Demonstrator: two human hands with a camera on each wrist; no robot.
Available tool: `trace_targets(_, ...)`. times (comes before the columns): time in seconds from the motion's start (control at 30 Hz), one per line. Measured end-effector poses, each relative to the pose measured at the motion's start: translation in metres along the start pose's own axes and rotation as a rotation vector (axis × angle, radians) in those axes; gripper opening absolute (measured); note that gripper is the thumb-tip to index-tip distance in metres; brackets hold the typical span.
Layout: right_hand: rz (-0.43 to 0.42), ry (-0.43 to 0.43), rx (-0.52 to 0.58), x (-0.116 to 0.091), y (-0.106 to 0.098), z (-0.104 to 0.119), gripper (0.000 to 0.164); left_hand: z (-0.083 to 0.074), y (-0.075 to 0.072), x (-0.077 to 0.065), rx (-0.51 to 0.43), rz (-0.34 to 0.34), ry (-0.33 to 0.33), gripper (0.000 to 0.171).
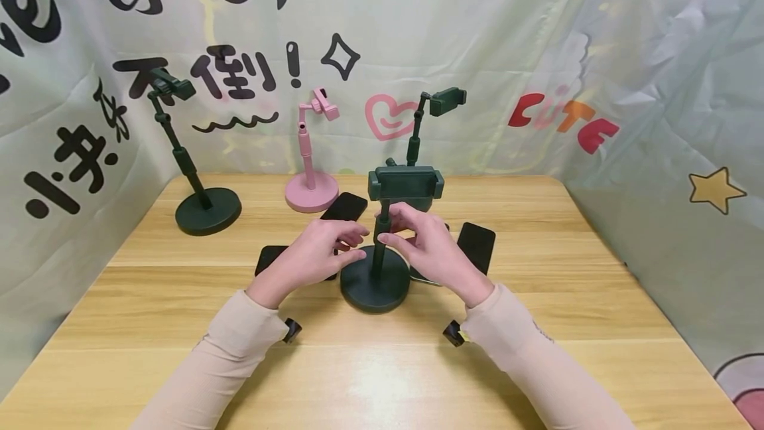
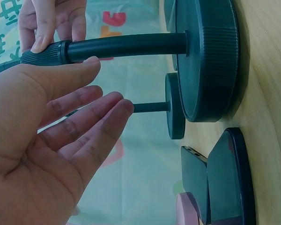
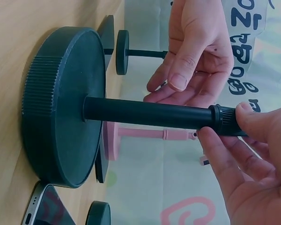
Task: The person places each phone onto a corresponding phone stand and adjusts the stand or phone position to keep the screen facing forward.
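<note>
A dark green phone stand [image 1: 375, 290] stands upright on the table between both hands, its clamp [image 1: 407, 184] on top. My right hand [image 1: 434, 244] pinches the ribbed collar [image 3: 227, 120] of its pole, thumb on one side and fingers on the other. To the left of the pole is my left hand [image 1: 313, 254], its fingers loosely bent and holding nothing. The left thumb overlaps the pole in the left wrist view. Black phones [image 1: 346, 207] lie flat around the base, one [image 1: 477, 244] to the right and another [image 1: 271, 256] partly behind the left hand.
At the back left stands another green phone stand [image 1: 207, 214], with a pink one [image 1: 312, 192] near the back middle. A third green stand [image 1: 447, 101] rises behind the held one. Printed cloth [image 1: 477, 32] hangs around the wooden table [image 1: 382, 370].
</note>
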State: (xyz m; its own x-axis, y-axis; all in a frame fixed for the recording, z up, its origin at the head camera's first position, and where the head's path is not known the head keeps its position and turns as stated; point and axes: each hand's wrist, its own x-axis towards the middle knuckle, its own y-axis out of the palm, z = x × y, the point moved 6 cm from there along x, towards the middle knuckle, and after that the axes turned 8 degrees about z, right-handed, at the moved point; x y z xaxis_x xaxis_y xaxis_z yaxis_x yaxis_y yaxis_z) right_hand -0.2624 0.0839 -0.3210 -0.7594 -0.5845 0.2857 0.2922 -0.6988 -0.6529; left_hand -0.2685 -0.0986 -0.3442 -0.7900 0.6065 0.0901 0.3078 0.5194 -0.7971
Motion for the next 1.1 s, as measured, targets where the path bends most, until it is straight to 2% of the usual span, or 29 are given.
trace_targets(0.17,0.009,-0.018,-0.033,-0.001,0.000,0.001,0.027,-0.001,-0.001,0.000,-0.011,0.003,0.001,0.035)
trace_targets(0.37,-0.009,-0.010,-0.122,-0.005,-0.006,-0.004,0.030,-0.002,-0.004,0.000,-0.037,0.005,0.003,0.036)
trace_targets(0.5,-0.016,0.004,-0.134,-0.007,-0.009,-0.007,0.031,-0.006,-0.009,-0.001,-0.044,-0.011,0.025,0.036)
trace_targets(0.63,0.009,0.047,-0.104,-0.007,-0.011,-0.007,0.035,-0.013,-0.016,-0.001,-0.048,-0.055,0.067,0.034)
trace_targets(0.8,0.039,0.144,-0.058,-0.013,-0.018,-0.010,0.047,-0.026,-0.027,-0.004,-0.080,-0.118,0.120,0.034)
trace_targets(0.93,0.013,0.207,-0.049,-0.021,-0.033,-0.021,0.048,-0.034,-0.032,-0.004,-0.103,-0.146,0.135,0.034)
trace_targets(1.1,-0.027,0.259,-0.098,-0.033,-0.053,-0.038,0.045,-0.042,-0.037,-0.005,-0.152,-0.187,0.158,0.032)
